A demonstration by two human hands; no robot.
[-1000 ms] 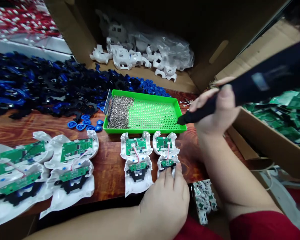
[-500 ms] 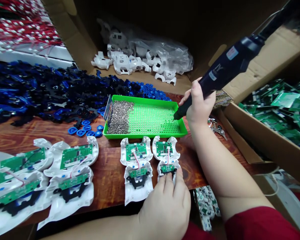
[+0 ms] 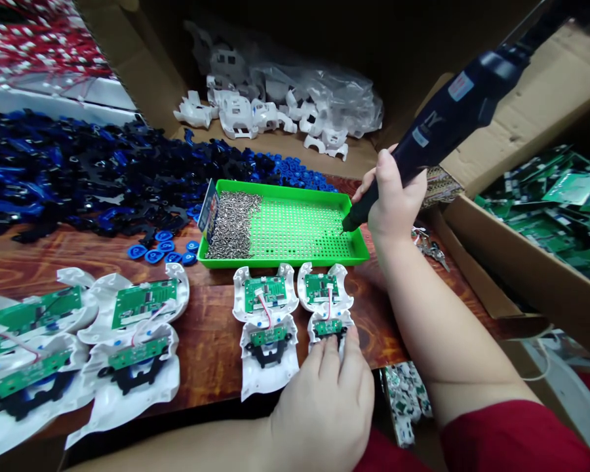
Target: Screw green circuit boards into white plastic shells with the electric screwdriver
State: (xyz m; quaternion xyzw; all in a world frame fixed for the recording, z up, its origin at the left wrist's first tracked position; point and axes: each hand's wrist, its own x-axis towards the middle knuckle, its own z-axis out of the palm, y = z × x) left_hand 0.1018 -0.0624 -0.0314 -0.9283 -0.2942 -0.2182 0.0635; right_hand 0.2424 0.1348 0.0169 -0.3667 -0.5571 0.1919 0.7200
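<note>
My right hand [image 3: 397, 196] is wrapped round a black electric screwdriver [image 3: 435, 131], its tip pointing down into the right end of a green perforated tray [image 3: 285, 263]. Small silver screws [image 3: 231, 226] are heaped at the tray's left end. My left hand [image 3: 324, 410] has its fingers curled over the lower white plastic housing [image 3: 313, 334] nearest to me, covering most of it. This half carries a small green circuit board [image 3: 327, 327], wired to the larger board [image 3: 321, 289] in the upper half. A similar opened pair [image 3: 270, 377] lies just left of it.
Two more opened housings [image 3: 132, 373] lie at the left. Behind them spreads a pile of blue and black plastic parts [image 3: 78, 170]. White shells [image 3: 238, 115] sit in a cardboard box at the back. Another carton [image 3: 531, 255] at the right holds green circuit boards [image 3: 565, 210].
The view has shifted slightly. The screwdriver tip stays low over the tray's right end, and my left hand keeps its place on the housing.
</note>
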